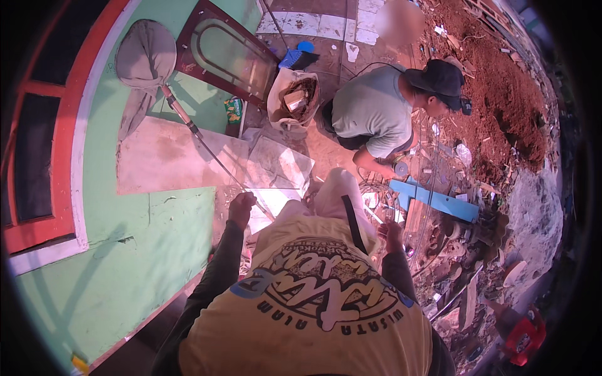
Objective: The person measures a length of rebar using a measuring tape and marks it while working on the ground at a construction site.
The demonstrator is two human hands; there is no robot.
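Observation:
My left hand (241,210) hangs beside my thigh with its fingers curled on the thin pole of a hand net (188,122). The net's grey mesh bag is up against the green wall, and the pole slants down past my fingers. On my other side, my right hand (391,236) is low beside my leg with its fingers loosely apart. A short white stick (374,216) shows just beyond its fingertips; I cannot tell whether they touch it. Ahead, a crouching co-worker (373,106) in a cap holds a tool with a round disc (400,168) at a blue board (436,200).
A white sack (285,94) of debris stands near a brown framed panel (226,50) leaning on the wall. Large pale boards (175,156) rest along the wall's foot. A blue broom (295,58) lies beyond. Red soil (501,106) and rubble (464,276) cover the right side.

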